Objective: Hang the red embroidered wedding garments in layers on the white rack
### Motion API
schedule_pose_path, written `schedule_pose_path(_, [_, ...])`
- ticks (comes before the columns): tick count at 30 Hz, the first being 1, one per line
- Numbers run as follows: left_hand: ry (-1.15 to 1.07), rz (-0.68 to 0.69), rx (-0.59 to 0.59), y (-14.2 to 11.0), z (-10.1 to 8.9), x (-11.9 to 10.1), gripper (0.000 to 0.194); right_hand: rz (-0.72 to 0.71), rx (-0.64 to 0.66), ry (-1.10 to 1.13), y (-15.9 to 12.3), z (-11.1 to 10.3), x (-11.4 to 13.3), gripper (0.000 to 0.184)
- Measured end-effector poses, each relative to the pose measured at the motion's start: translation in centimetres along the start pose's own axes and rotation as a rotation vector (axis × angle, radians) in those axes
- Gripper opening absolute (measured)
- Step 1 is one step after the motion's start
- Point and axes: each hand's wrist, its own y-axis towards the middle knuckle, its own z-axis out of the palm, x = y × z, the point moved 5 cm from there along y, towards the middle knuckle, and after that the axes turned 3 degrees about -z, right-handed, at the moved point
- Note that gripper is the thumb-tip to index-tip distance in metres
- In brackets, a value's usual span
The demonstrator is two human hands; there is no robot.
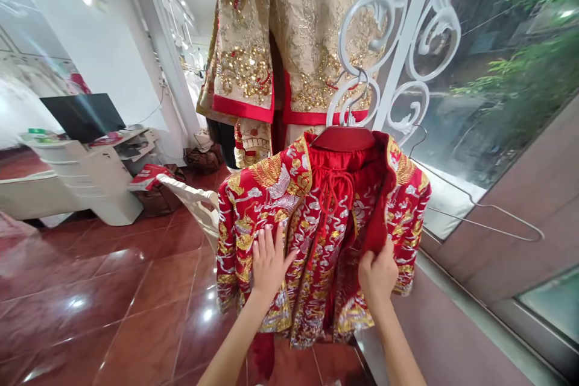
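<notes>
A red jacket (266, 184) with gold and silver embroidery hangs in front of me on a hanger (346, 137) with a metal hook. Its front is open, showing a red embroidered garment (312, 235) with a tied red cord (335, 190) inside. My left hand (270, 259) lies flat on the jacket's left front panel, fingers spread. On the other side, my right hand (379, 271) is closed around the edge of the right front panel, and the red lining shows beside it.
Behind hangs a beige garment (307, 30) with gold sequins and red hems. White scrollwork (398, 42) stands by the window. A bare wire hanger (479, 205) hangs at the right. A white chair (194, 199), a desk (99, 175) and a monitor (84, 117) are at the left.
</notes>
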Motion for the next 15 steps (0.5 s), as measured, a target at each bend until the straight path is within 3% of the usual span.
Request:
schedule_pose_path(5, [0.132, -0.059, 0.098, 0.2, 0.8, 0.1, 0.055, -0.034, -0.020, 0.198, -0.3, -1.2, -0.3, 0.020])
schedule_pose_path(9, [0.165, 0.006, 0.195, 0.7, 1.7, 0.3, 0.066, -0.002, -0.048, 0.233, -0.3, -2.6, -0.2, 0.035])
schedule_pose_path(15, [0.128, 0.103, 0.283, 1.2, 2.7, 2.8, 0.060, -0.015, -0.033, 0.210, -0.9, -4.4, 0.0, 0.031])
